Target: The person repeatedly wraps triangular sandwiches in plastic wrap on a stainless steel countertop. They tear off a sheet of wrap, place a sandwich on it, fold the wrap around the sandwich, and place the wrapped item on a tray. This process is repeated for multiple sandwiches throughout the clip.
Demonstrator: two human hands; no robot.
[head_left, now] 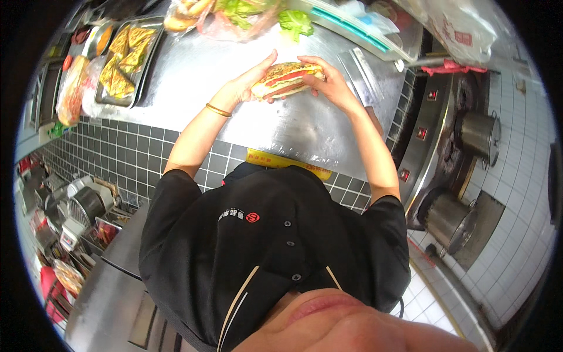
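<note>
Between my two hands is a layered sandwich [286, 79] in a browned, seeded bun, tilted so its filling shows. Red slices, a pale layer and a brownish-pink slab are visible inside. My left hand [250, 81] supports one end, thumb raised and some fingers hidden under the bun. At the other end my right hand [327, 81] grips the sandwich, fingers over the top and thumb on the cut side. Below both hands spreads the stainless steel worktop [281, 125]. A wide-bladed cleaver [360, 77] lies to the right of my right hand.
On the left, a metal tray [136, 99] holds several folded filled flatbread wedges [116, 79]. Lettuce [297, 24] and bagged bread [184, 13] sit along the back, beside a white plastic container [360, 28]. Metal pots [479, 134] stand on the stove [451, 114] at right.
</note>
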